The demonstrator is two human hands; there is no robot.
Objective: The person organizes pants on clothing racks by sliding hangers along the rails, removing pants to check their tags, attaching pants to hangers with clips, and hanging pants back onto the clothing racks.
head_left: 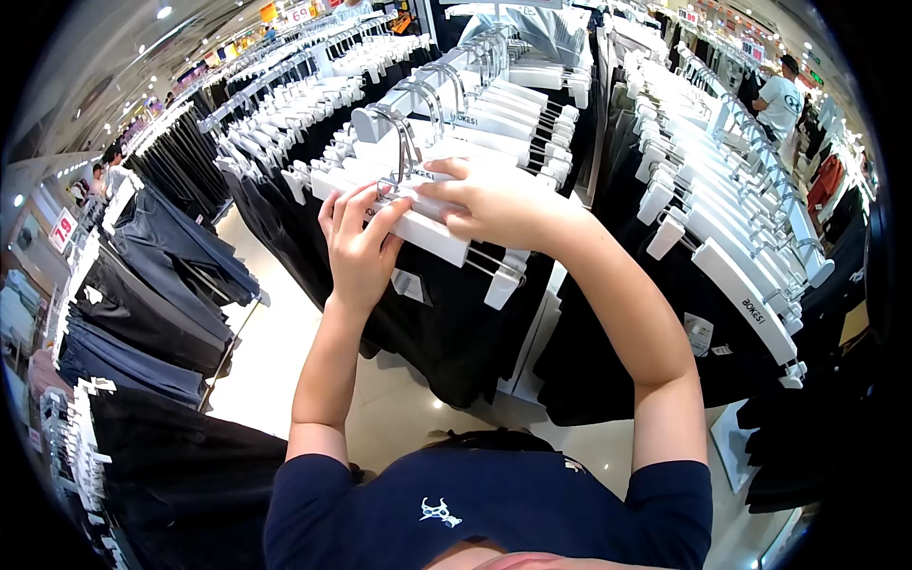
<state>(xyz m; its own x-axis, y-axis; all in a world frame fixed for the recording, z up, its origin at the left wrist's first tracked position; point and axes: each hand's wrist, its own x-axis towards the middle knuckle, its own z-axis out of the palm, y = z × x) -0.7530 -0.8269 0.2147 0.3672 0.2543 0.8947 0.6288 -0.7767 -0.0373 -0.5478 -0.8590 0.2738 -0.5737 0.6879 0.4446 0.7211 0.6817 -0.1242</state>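
Note:
Both of my hands are at the front white hanger (432, 235) on the middle rail, close to the metal hooks (404, 142). My left hand (361, 242) has its fingers bent over the hanger's top edge, near the base of the hook. Just right of it, my right hand (484, 199) reaches in among the front hangers with its fingers bent; their tips are partly hidden. Dark trousers (456, 332) hang below from the clips, with a pale label (411, 287) on them.
On the right is another rail (803, 247) of white hangers with dark garments. More racks of dark trousers (180, 237) stand at the left. A person in a light shirt (781, 103) is at the upper right. Tiled floor (275, 351) shows between the racks.

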